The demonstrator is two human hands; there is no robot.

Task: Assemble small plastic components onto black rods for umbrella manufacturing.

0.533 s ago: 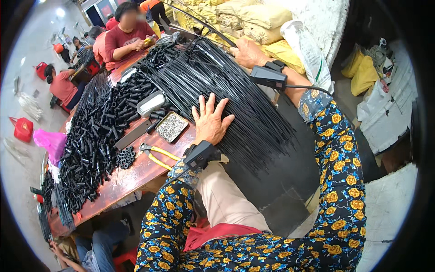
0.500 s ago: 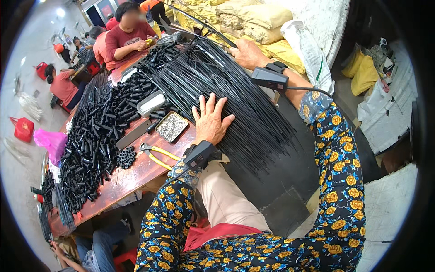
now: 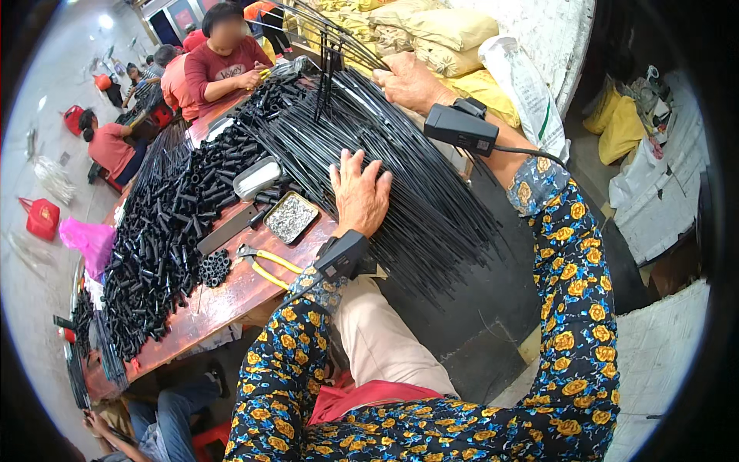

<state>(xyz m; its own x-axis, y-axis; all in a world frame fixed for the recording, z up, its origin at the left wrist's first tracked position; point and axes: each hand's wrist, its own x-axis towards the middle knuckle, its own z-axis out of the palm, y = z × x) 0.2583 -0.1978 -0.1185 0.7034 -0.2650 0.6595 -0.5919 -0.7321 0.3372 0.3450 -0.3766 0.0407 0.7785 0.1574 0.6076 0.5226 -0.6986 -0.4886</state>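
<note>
A thick bundle of thin black rods (image 3: 431,200) lies across the table, its near ends sticking out past the edge. My left hand (image 3: 360,192) rests on the bundle with its fingers apart and a little bent. Farther off on the right, my right hand (image 3: 413,81) is closed round a few thin black rods (image 3: 356,40) that reach up and left above the pile. Short dark pieces hang down near their far part. Beside my left hand sits a tray of small metal parts (image 3: 292,217), with yellow-handled pliers (image 3: 271,262) close to my left wrist.
A big heap of short black tubes (image 3: 154,239) covers the left of the reddish table (image 3: 254,296). A flat metal bar (image 3: 227,229) and a white oblong container (image 3: 257,178) lie between. Across the table a person (image 3: 223,65) works. Yellow sacks (image 3: 454,35) are stacked behind my right hand.
My right hand has shifted slightly left, and the rods in it now stand higher, with dark pieces hanging over the pile. My left hand's fingers have bent a little.
</note>
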